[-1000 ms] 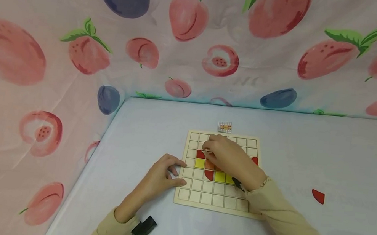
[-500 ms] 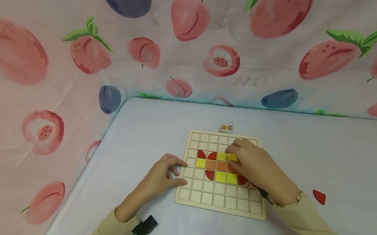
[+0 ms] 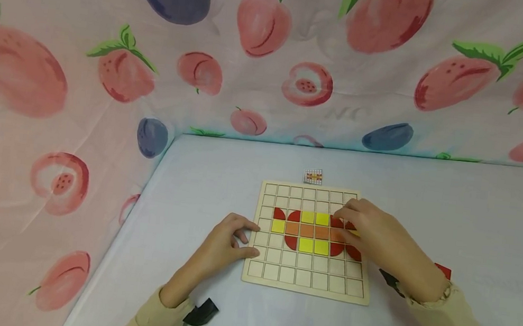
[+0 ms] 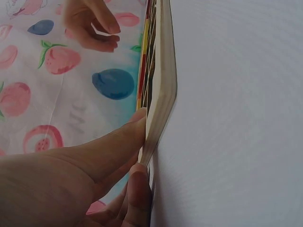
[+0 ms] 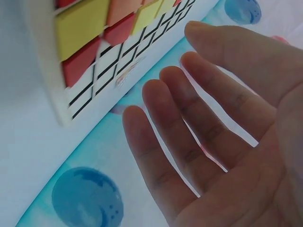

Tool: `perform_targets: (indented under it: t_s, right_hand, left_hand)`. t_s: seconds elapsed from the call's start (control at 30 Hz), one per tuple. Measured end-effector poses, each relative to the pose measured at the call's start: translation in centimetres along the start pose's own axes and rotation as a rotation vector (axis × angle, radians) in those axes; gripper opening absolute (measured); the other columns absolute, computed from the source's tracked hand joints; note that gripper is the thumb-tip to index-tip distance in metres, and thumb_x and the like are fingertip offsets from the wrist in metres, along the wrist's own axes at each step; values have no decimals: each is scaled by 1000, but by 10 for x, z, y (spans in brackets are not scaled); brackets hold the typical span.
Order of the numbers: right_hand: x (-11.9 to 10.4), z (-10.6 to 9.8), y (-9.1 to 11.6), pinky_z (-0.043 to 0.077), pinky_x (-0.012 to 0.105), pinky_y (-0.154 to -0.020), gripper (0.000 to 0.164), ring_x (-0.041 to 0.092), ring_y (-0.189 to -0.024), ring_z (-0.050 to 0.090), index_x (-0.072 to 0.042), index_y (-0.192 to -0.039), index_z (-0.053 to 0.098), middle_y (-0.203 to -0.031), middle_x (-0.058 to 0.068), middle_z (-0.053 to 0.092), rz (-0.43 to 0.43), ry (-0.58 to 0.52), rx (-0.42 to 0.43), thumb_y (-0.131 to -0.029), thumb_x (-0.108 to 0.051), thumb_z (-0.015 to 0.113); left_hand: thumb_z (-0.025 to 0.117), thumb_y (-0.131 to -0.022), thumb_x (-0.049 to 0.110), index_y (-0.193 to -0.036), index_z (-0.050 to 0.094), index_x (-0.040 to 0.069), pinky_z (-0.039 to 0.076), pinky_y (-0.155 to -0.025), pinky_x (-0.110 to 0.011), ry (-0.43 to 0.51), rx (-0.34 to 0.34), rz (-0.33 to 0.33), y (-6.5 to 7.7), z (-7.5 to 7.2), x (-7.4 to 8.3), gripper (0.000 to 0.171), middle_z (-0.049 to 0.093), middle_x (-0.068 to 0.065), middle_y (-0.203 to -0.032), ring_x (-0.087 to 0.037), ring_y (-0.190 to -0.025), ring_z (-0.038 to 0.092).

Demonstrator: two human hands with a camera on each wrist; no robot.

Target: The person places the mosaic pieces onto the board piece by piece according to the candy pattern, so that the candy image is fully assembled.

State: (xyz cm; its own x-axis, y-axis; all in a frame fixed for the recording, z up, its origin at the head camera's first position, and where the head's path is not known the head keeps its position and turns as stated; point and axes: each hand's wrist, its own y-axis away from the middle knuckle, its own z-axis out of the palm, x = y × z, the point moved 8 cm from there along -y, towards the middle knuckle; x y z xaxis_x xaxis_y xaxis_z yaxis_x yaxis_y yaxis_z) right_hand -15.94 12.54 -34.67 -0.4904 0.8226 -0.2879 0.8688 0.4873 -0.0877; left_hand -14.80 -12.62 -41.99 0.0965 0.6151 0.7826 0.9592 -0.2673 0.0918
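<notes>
A square wooden grid board [image 3: 278,274] lies on the table, with red quarter-round tiles [image 3: 290,242], yellow square tiles [image 3: 313,246] and orange square tiles [image 3: 307,231] across its middle rows. My left hand [image 3: 224,240] rests at the board's left edge, thumb and fingertips touching the rim. Over the right side of the board hovers my right hand [image 3: 376,233], its fingers loosely bent and covering some tiles in the head view. In the right wrist view, the right hand's fingers [image 5: 189,104] are spread apart from the board, holding nothing.
A small patterned card [image 3: 313,176] lies just beyond the board's far edge. One loose red tile [image 3: 444,269] is on the table at the right, partly hidden by the right wrist. Fruit-printed cloth walls [image 3: 254,98] rise behind and at the left.
My right hand has moved rightward across the board, uncovering the middle tiles, and its wrist now partly covers the loose red tile. The left hand has stayed at the edge.
</notes>
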Motion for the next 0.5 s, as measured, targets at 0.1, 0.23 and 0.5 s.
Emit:
perform_targets:
  t_s: [0.1, 0.23, 0.5]
  right_hand:
    - [6, -1, 6, 57, 41, -78, 27, 24, -95, 61, -7, -104, 74, -102, 8, 67, 8, 13, -1, -80, -16, 84]
    - [14, -2, 13, 57, 41, -77, 24, 24, -94, 60, -6, -102, 74, -101, 9, 67, 0, 23, 9, -80, -11, 83]
    - [29, -3, 30, 57, 45, -79, 28, 27, -96, 62, -7, -103, 74, -101, 8, 67, -10, 46, 33, -77, -9, 85]
  left_hand:
    - [85, -78, 11, -114, 69, 11, 48, -64, -20, -8, -2, -5, 0, 0, 0, 40, 55, -4, -109, -13, -75, 53]
    - [85, -78, 10, -114, 69, 11, 48, -64, -20, -9, -2, -6, 1, -1, 1, 40, 55, -4, -108, -13, -75, 53]
    - [85, -78, 10, -114, 69, 10, 47, -64, -20, 0, -2, -4, 0, 0, 1, 40, 55, -5, -110, -13, -76, 53]
